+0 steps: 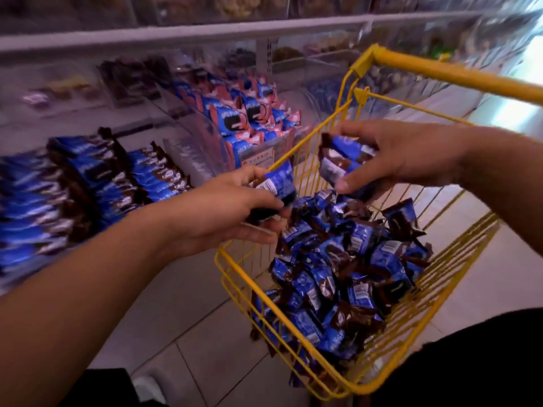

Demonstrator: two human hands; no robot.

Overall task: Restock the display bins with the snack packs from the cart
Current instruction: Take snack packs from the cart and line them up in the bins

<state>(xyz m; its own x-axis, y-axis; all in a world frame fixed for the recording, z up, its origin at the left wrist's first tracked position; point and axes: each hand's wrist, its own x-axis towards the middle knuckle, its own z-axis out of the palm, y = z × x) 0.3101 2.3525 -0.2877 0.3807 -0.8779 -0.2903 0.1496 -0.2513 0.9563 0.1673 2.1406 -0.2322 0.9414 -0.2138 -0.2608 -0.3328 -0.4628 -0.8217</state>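
A yellow wire cart (349, 386) holds a heap of blue and brown snack packs (343, 277). My left hand (232, 212) hovers over the cart's left rim and grips a blue pack (277, 183). My right hand (411, 154) is above the cart's far end and holds a small bunch of packs (343, 160) between fingers and thumb. To the left, a clear display bin (73, 186) holds rows of the same blue and brown packs standing on edge.
Behind it, another clear bin (246, 113) holds blue and pink packs. Shelves with more clear bins run along the back. The cart's yellow handle (458, 71) crosses the upper right. Pale floor tiles lie below, with a white shoe (147, 389) near the bottom edge.
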